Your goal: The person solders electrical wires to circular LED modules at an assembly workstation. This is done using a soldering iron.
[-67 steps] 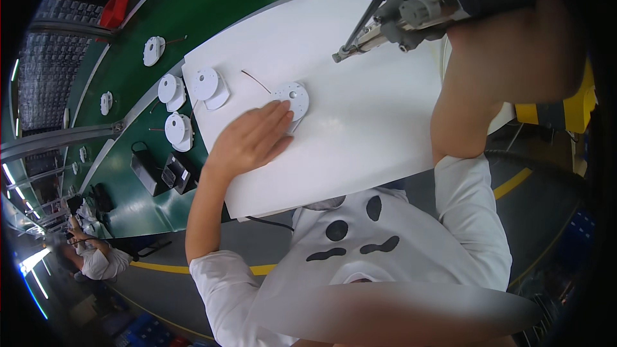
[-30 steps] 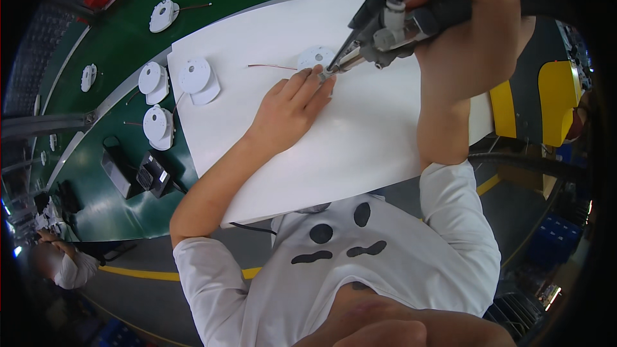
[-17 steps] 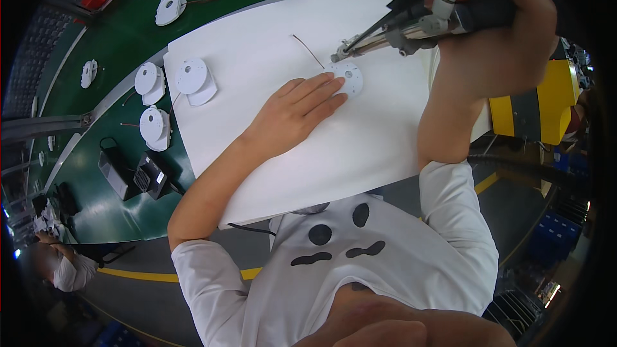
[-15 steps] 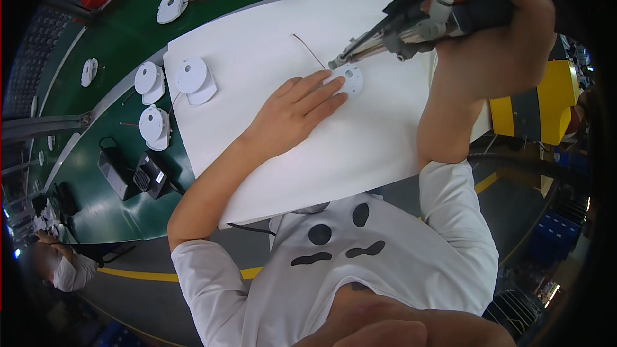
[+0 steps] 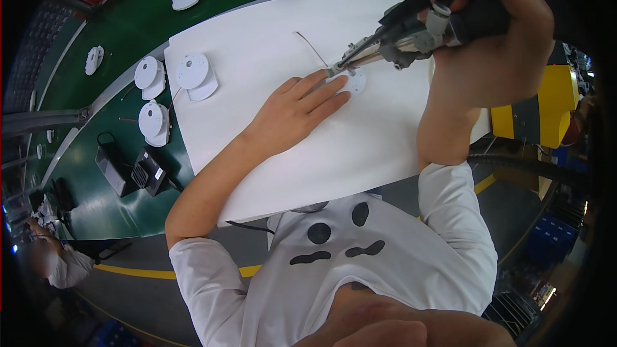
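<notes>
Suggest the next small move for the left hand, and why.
I'd probably ease the left hand slightly back from the tip of the handheld tool, with its fingers resting on the white disc. The right hand grips the tool, and the tip appears right beside the left index fingertip; whether they touch is hard to tell.

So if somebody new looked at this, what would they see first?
Probably the big black-and-metal tool at the upper right, held in the right hand. Its tip points down near the left hand, which touches a white round part on the white work surface. After that, maybe the bright yellow-and-black thing at the right.
</notes>
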`<state>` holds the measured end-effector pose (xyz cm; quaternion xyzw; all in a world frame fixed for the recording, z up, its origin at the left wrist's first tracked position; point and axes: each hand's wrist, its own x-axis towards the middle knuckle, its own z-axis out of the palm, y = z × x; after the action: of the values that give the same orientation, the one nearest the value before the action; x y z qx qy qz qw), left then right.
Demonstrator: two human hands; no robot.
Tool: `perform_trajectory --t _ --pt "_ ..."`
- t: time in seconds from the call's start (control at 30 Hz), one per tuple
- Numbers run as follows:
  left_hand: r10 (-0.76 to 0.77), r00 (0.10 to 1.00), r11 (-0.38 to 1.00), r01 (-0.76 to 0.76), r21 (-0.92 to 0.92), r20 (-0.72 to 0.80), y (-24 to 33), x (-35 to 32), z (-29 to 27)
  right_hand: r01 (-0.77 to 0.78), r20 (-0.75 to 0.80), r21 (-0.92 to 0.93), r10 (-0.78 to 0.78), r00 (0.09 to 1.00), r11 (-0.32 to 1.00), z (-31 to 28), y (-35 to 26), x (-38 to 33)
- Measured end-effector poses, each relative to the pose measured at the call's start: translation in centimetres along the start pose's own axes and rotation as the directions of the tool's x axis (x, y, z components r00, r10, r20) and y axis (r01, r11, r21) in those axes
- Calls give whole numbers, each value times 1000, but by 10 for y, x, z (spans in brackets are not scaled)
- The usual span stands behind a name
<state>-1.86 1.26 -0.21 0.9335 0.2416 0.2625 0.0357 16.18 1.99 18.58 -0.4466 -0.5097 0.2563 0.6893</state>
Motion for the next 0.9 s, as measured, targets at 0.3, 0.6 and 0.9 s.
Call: perform_trajectory --t 0.3,0.6,0.9 --pt "9 1000 1000 -9 11 -4 -1 -1 0 33 8 -1 -33 999 999 21 -16 -1" --pt "42 999 996 -42 76 -5 -14 7 0 387 -263 -21 -379 887 922 -13 24 20" --pt "-472 808 748 579 326 -351 -174 66 0 512 -200 -306 -580 790 803 -72 36 50"
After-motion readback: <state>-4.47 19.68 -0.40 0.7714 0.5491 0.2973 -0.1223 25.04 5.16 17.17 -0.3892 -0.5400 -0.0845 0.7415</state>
